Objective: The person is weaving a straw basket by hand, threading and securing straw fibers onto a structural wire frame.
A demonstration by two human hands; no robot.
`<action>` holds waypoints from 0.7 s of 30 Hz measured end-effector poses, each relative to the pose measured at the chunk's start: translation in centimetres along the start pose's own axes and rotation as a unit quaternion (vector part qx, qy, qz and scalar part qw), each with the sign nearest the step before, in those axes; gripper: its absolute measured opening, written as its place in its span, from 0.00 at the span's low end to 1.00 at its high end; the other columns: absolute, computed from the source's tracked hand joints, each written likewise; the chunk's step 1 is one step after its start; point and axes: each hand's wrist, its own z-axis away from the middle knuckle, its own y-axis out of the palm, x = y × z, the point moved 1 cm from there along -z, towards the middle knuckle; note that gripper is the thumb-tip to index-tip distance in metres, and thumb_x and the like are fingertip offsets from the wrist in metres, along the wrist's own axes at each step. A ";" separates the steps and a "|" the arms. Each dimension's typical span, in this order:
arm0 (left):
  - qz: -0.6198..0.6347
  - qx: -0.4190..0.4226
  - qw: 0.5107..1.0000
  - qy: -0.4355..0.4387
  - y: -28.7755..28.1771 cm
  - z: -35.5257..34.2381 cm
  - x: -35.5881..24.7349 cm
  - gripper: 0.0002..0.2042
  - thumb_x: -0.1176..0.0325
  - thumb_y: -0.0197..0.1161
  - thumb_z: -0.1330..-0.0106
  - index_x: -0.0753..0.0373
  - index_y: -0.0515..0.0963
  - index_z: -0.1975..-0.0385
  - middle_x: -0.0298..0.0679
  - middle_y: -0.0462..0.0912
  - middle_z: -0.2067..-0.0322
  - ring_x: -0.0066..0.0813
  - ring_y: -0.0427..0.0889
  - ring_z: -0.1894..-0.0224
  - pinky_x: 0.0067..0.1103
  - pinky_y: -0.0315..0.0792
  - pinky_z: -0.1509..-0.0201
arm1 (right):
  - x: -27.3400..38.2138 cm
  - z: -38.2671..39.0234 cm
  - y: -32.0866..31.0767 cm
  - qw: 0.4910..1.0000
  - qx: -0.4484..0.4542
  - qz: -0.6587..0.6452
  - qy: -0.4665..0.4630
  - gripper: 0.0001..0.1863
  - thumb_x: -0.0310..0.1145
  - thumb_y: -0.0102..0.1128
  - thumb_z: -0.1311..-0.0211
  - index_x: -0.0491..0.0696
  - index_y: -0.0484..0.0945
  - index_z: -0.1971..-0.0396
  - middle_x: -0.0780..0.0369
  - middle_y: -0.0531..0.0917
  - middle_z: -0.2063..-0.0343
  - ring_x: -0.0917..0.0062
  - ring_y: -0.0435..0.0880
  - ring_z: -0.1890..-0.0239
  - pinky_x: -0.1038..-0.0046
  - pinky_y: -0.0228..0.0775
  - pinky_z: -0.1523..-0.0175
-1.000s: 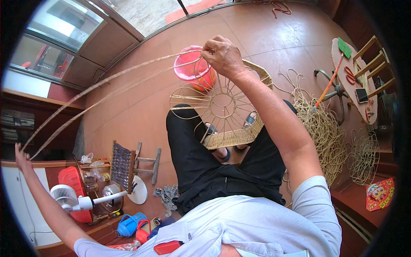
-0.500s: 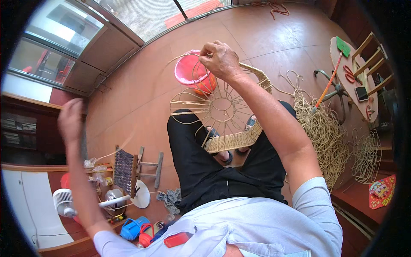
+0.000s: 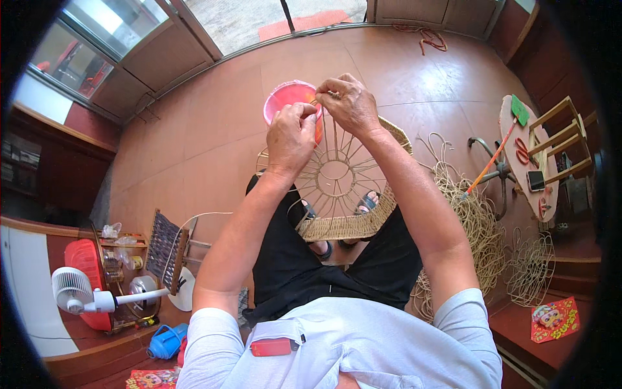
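A round wire-frame basket [image 3: 346, 227] rests between my knees, partly woven with tan cord along its near and right sides. Bare spokes fan out from a ring at its centre. At the far rim, my left hand [image 3: 291, 138] is closed in a pinch on a strand of tan cord. Just right of it, my right hand [image 3: 350, 106] pinches at the same spot, its fingertips close to the left ones. The fingers hide most of the strand and the rim there. A pink bucket [image 3: 275, 104] stands behind the hands, partly covered by them.
A big heap of tan cord [image 3: 470, 236] lies right of my leg, beside a wire frame [image 3: 531, 267]. A board [image 3: 547, 201] on the right carries red scissors [image 3: 521, 151], a phone [image 3: 536, 181] and a green-headed swatter [image 3: 519, 110]. A white fan [image 3: 72, 289] and woven stool [image 3: 165, 249] stand left.
My left hand has swung in from the far left to meet my right hand at the basket's far rim. My right hand stays pinched there. The view has shifted slightly.
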 end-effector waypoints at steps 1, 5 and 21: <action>0.003 0.003 1.000 -0.015 0.0 0.3 -0.4 0.13 0.69 0.69 0.24 0.67 0.87 0.45 0.48 0.93 0.52 0.38 0.94 0.52 0.31 0.86 0.44 | 0.0 -0.1 -0.1 1.000 0.002 0.000 -0.001 0.11 0.46 0.72 0.31 0.59 0.94 0.56 0.61 0.88 0.58 0.68 0.92 0.53 0.62 0.84 0.45; 0.087 -0.007 0.995 -0.052 1.7 1.2 -1.1 0.19 0.70 0.68 0.24 0.69 0.83 0.37 0.55 0.91 0.44 0.44 0.94 0.45 0.36 0.85 0.39 | -0.5 -0.6 -0.5 0.999 0.026 0.012 -0.042 0.11 0.44 0.68 0.29 0.58 0.94 0.55 0.61 0.88 0.55 0.67 0.92 0.52 0.63 0.85 0.45; 0.171 -0.005 0.967 -0.191 5.5 0.2 -1.2 0.23 0.63 0.66 0.22 0.68 0.78 0.32 0.52 0.93 0.51 0.45 0.93 0.47 0.38 0.82 0.41 | -0.6 -1.2 -1.4 0.994 0.093 -0.021 -0.050 0.15 0.36 0.59 0.28 0.50 0.93 0.54 0.61 0.88 0.49 0.70 0.91 0.48 0.67 0.83 0.40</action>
